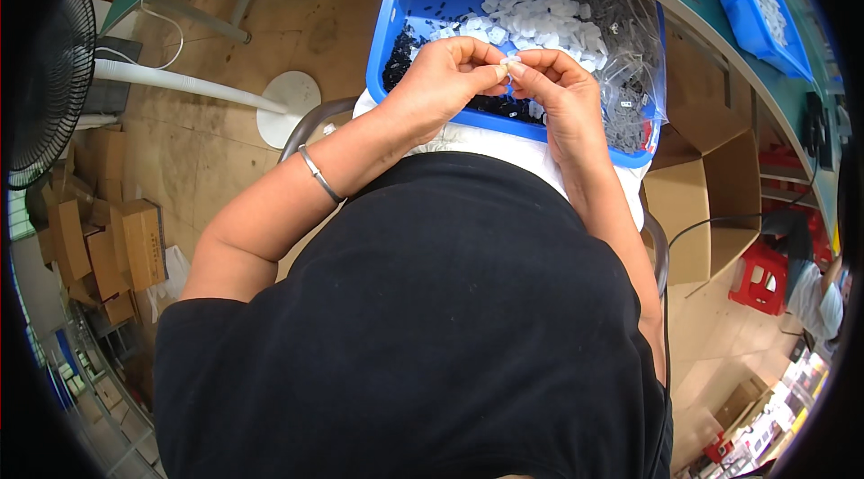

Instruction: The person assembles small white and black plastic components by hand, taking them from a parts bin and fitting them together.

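White part [510, 62], small and pale, sits pinched between the fingertips of both hands just above the near edge of the blue bin [396, 2], which rests on the person's lap. The left hand [445, 79] has thumb and forefinger closed narrow on one side of it; the right hand [558, 88] closes on the other side the same way, so each grip is tight on the part. It is too small to tell its exact form.

Judged from this hold, the work goes best with the part kept close over the bin, so anything dropped falls back in, and with pressure only from the fingertips, wrists steady, the two sides lined up square before pushing.

Inside the bin lies a heap of white pieces [540, 11], blocky and matt, likely moulded plastic. Nearer the hands is a scatter of black bits [400, 65], smaller and darker, somewhat glossy. A clear bag [630, 74], crinkled and shiny, holds greyish pieces at the right. The bin's walls are smooth, hard plastic. A thin metal bangle [319, 175] rings the left wrist.
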`<control>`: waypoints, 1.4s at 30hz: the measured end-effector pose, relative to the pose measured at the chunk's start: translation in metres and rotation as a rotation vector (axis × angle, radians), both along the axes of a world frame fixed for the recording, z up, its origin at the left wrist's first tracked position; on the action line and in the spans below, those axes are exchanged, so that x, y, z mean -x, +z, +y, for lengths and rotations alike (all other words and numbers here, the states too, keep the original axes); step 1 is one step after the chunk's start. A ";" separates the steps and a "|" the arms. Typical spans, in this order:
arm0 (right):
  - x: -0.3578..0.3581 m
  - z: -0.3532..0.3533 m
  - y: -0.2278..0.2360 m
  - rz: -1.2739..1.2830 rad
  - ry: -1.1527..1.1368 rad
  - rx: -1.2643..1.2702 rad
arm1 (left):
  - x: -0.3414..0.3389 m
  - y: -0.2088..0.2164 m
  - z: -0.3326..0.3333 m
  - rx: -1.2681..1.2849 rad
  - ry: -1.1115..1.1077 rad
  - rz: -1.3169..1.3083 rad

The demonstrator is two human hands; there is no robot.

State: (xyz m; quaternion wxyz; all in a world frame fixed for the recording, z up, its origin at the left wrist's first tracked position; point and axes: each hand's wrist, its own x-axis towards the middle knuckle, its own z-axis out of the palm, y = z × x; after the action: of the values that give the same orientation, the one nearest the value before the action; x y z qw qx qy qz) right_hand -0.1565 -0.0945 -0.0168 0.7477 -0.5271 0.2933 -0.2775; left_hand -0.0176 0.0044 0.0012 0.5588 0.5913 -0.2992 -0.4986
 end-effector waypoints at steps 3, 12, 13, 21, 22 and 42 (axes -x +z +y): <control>0.001 0.001 0.001 0.048 -0.021 0.084 | -0.001 -0.001 0.000 0.001 -0.019 0.019; -0.001 0.005 0.004 0.052 0.011 0.135 | -0.001 0.001 0.000 -0.018 0.026 0.014; -0.001 0.005 0.003 0.053 0.013 0.139 | -0.001 0.000 0.000 -0.013 0.020 0.000; 0.001 -0.001 -0.001 0.023 0.048 0.087 | -0.001 0.004 0.001 -0.009 -0.031 -0.096; 0.002 -0.001 -0.001 0.032 0.059 0.078 | -0.001 0.005 0.001 -0.020 -0.021 -0.051; 0.000 0.002 -0.003 0.053 0.061 0.102 | 0.004 -0.004 0.001 -0.037 0.067 0.122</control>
State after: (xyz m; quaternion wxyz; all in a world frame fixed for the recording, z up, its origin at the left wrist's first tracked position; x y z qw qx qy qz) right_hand -0.1561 -0.0930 -0.0200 0.7201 -0.5804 0.2821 -0.2549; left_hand -0.0214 0.0056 -0.0029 0.5813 0.5796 -0.2356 -0.5202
